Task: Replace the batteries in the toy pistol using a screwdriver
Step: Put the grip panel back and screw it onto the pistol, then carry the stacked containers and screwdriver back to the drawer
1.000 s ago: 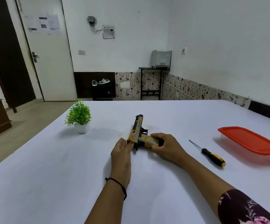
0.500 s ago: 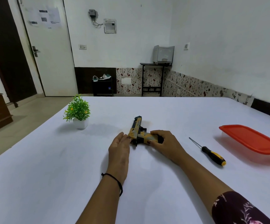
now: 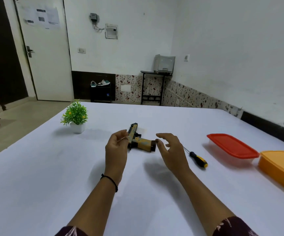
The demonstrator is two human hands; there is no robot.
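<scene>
A tan and black toy pistol [image 3: 138, 141] lies on its side on the white table [image 3: 52, 176], barrel pointing away, grip to the right. My left hand [image 3: 116, 147] hovers just left of it, fingers loosely curled, holding nothing. My right hand [image 3: 170, 149] hovers just right of the grip with fingers relaxed and spread, a fingertip near the grip's butt. A screwdriver [image 3: 197, 159] with a black and yellow handle lies on the table to the right of my right hand.
A small green plant in a white pot [image 3: 75, 117] stands at the left back. A box with a red lid [image 3: 231, 148] and one with an orange lid [image 3: 280, 165] sit at the right edge. A door and a small stand lie beyond.
Both hands have let go of the pistol and lifted off it. The view has tilted down a little, so the orange-lidded box now shows.
</scene>
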